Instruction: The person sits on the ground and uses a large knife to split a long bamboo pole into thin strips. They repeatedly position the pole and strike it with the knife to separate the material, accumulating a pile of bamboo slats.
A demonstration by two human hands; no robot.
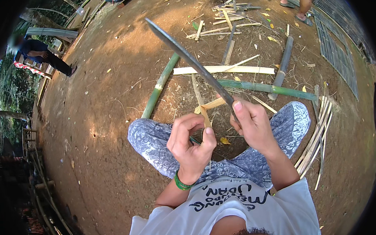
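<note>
My right hand is wrapped round the grip end of a long machete, thumb pressed along the base of the blade. The blade slants up and to the left, away from me. Between thumb and curled fingers, my left hand pinches a thin, pale bamboo strip. The strip rises from that hand, then bends or forks sharply right toward the machete's lower blade. Its right end is hidden behind the blade and my right hand, so I cannot tell whether the blade cuts into it.
Beyond my crossed legs lie green bamboo poles and a flat pale slat. Long split strips rest by my right knee. Bamboo offcuts are heaped farther off. One person stands far left; another's legs show far right.
</note>
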